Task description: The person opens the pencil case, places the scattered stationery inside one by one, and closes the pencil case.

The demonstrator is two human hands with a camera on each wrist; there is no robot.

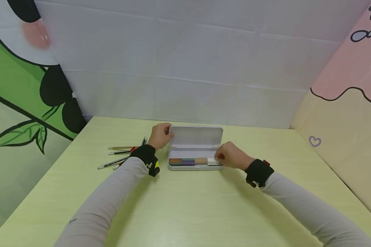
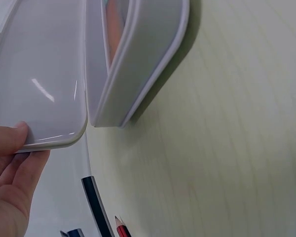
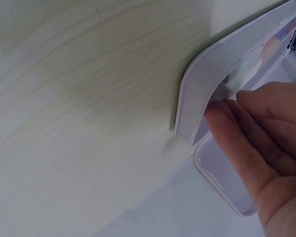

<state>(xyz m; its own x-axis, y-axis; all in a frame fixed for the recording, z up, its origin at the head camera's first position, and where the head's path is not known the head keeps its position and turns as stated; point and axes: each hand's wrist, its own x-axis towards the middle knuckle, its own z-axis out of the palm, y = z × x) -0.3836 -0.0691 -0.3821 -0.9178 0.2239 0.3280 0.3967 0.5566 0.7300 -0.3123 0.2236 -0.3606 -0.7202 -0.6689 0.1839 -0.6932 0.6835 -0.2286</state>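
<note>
A white pencil case (image 1: 196,168) stands open on the table with its lid (image 1: 196,136) raised. My left hand (image 1: 159,136) pinches the lid's left edge; in the left wrist view the thumb (image 2: 10,139) lies on the inner face and the fingers behind. A row of coloured blocks (image 1: 188,161), brown, green, purple and tan, lies in the case, ending in a white block (image 1: 211,160) on the right. My right hand (image 1: 233,156) reaches into the case's right end with bent fingers. Its fingertips are at the white block, and I cannot tell whether they grip it.
Several pencils (image 1: 112,163), dark striped ones among them, lie loose left of the case, partly behind the left wrist. A pale wood-grain table (image 1: 185,209) runs back to a white cloth backdrop (image 1: 204,79). Printed side panels flank it.
</note>
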